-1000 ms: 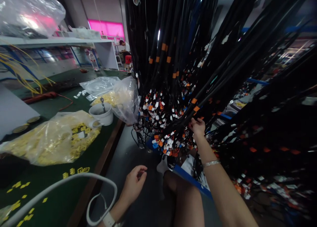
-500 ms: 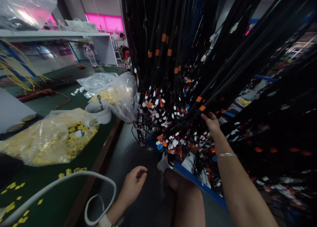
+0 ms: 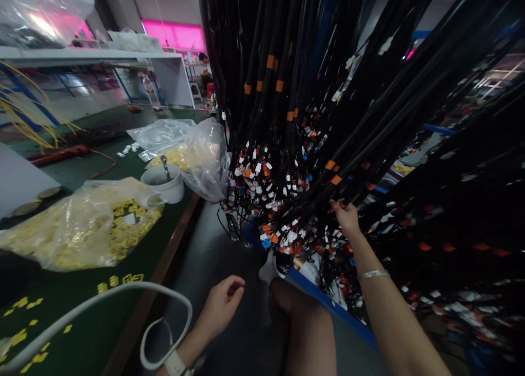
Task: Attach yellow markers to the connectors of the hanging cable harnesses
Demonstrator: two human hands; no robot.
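My right hand (image 3: 346,217) reaches out to a slanting bundle of black wiring harnesses (image 3: 356,140). Its fingers are closed at a black cable strand just below the orange tape bands (image 3: 336,179). White, orange and blue connectors (image 3: 291,236) crowd the lower ends of the harnesses, left of that hand. My left hand (image 3: 223,305) hovers over the floor beside the bench, fingers loosely curled and nothing in them. Close to its wrist loops a thick pale grey cable (image 3: 191,310).
On the green bench (image 3: 94,305) lie a bag of yellow pieces (image 3: 74,228), loose yellow pieces (image 3: 123,280) and a white mug (image 3: 166,184) with a spoon. Another clear bag (image 3: 205,157) overhangs the bench edge. A blue frame bar (image 3: 328,305) runs near my knee. A person sits far back.
My right hand has moved slightly down and left along the harness bundle, its fingers closing on a strand. My left hand has hardly moved.
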